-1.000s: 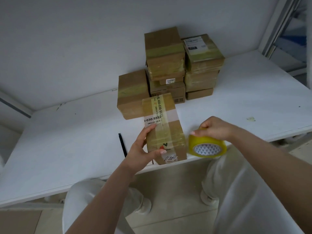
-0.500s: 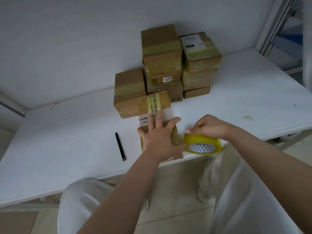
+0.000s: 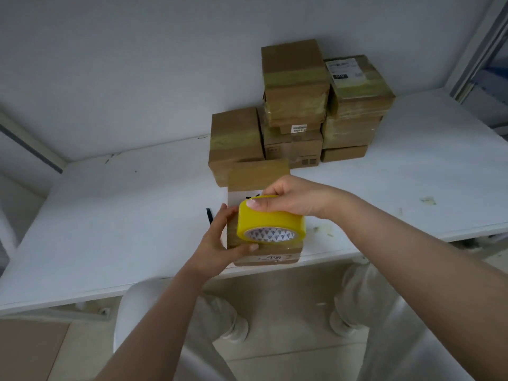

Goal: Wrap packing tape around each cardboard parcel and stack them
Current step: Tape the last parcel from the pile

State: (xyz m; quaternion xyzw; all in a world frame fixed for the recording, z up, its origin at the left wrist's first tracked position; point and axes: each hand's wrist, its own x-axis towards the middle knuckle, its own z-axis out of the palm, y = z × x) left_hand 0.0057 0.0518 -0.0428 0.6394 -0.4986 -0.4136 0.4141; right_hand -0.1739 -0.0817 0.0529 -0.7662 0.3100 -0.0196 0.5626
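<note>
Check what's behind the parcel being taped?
Behind the parcel stand stacked taped boxes against the wall; a black pen peeks out at its left. The boxes' lowest fronts are covered.

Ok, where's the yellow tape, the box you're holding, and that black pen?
yellow tape roll (image 3: 268,217), head view, on its curved yellow outer band.
held parcel (image 3: 258,173), head view, on its taped far top face.
black pen (image 3: 209,215), head view, on the short piece showing beside the left hand.

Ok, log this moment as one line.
left hand: holds parcel | right hand: holds tape roll over parcel | stack: behind, on table
</note>
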